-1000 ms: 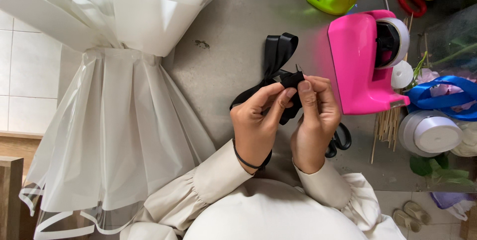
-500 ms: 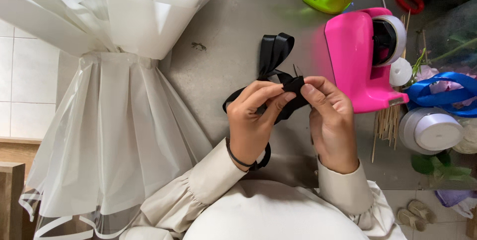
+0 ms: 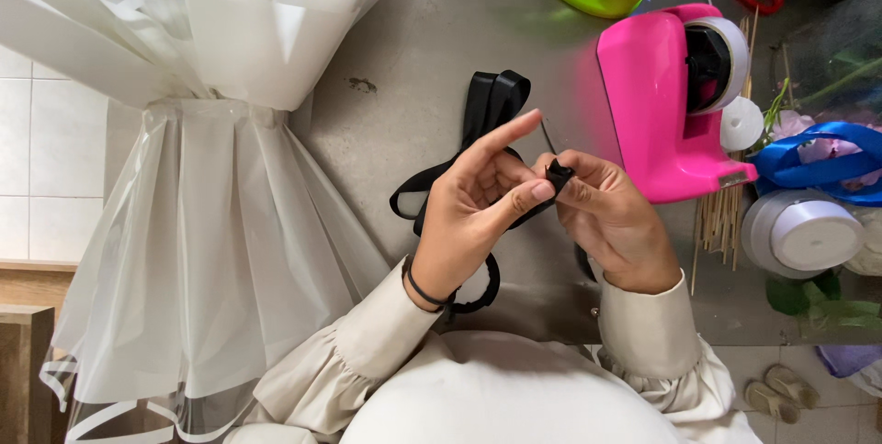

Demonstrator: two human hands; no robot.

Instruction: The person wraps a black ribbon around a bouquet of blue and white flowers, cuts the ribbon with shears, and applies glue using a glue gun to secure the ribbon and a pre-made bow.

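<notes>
Hands: left hand (image 3: 478, 205), right hand (image 3: 611, 219) pinching black ribbon (image 3: 491, 104).

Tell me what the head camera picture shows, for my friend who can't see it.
Two hands, the left hand and right hand, pinch a black ribbon between their fingertips over a grey table. A pink tape dispenser stands to the right, and a white wrapped bouquet lies to the left.

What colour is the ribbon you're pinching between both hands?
Black: the ribbon is plain and unpatterned, seen in the head view.
</notes>
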